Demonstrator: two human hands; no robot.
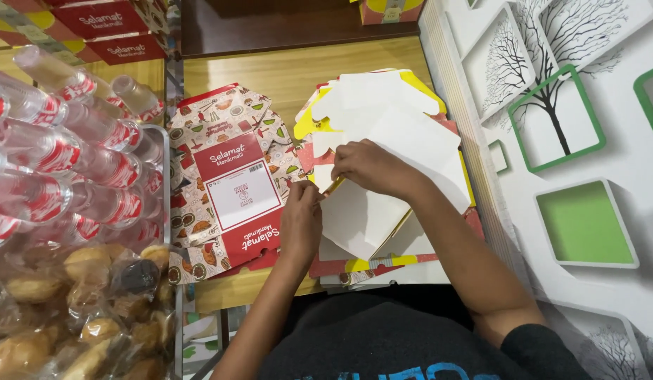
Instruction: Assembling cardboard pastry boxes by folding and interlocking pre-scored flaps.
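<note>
Spreading across the wooden tabletop [284, 70] in front of the person is a stack of flat carton blanks [389, 134], white side up with yellow and red edges showing. Beside it on the left lies a printed carton [228, 176], red-bordered and patterned with food pictures, already partly folded. Further left stand clear water bottles [66, 155] with red labels and a bag of bread rolls [80, 309].

The top blank [368, 218] sits between both hands near the stack's left edge. The right hand [372, 169] presses down on it with fingers curled, its grip closed on a yellow-edged flap. The left hand [300, 222] pinches the same edge from below, grip closed on the card.

The blank looks light and thin, stiff along its panels but ready to bend at the scored lines, and likely to crease if squeezed mid-panel. Its coated face may slide on the sheets beneath, so the flap edges and corners seem the best hold.
</note>
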